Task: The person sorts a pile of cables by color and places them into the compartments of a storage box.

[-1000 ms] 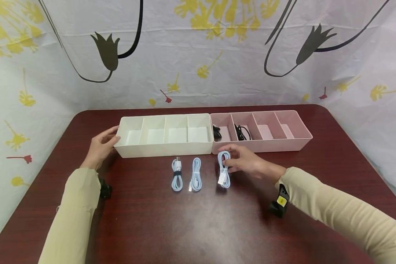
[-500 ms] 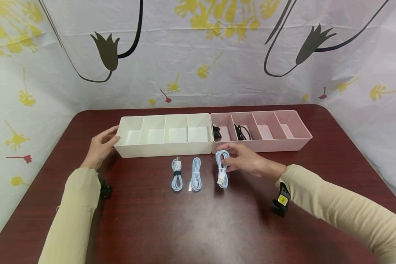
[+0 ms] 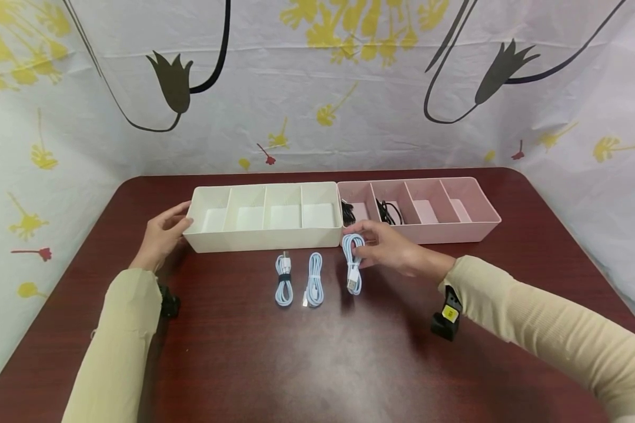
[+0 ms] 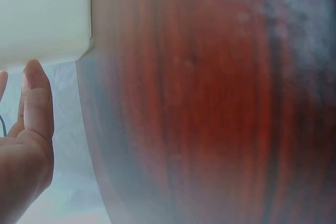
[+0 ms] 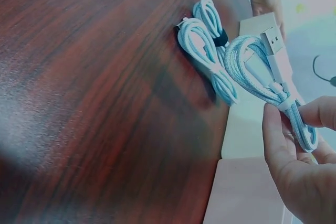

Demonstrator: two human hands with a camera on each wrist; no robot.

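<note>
My right hand (image 3: 391, 249) pinches a coiled light-blue USB cable (image 3: 353, 276) between thumb and fingers, above the table and in front of the pink divided box (image 3: 428, 234). The right wrist view shows its metal USB plug (image 5: 272, 40) and a white tie round the coil. My left hand (image 3: 161, 235) rests its fingers against the left end of the white divided box (image 3: 264, 239); in the left wrist view the thumb (image 4: 38, 103) is straight at that box. Two more coiled blue cables lie on the table: one with a black strap (image 3: 284, 278), one beside it (image 3: 314, 282).
The two boxes stand end to end on the dark red table (image 3: 243, 364). Black cables (image 3: 388, 212) lie in the pink box's two left compartments. A patterned white sheet (image 3: 307, 129) hangs behind the table and at its sides.
My right hand has carried the blue cable slightly left and up toward the boxes, and the coil has turned a little. My left hand and both boxes keep their places.
</note>
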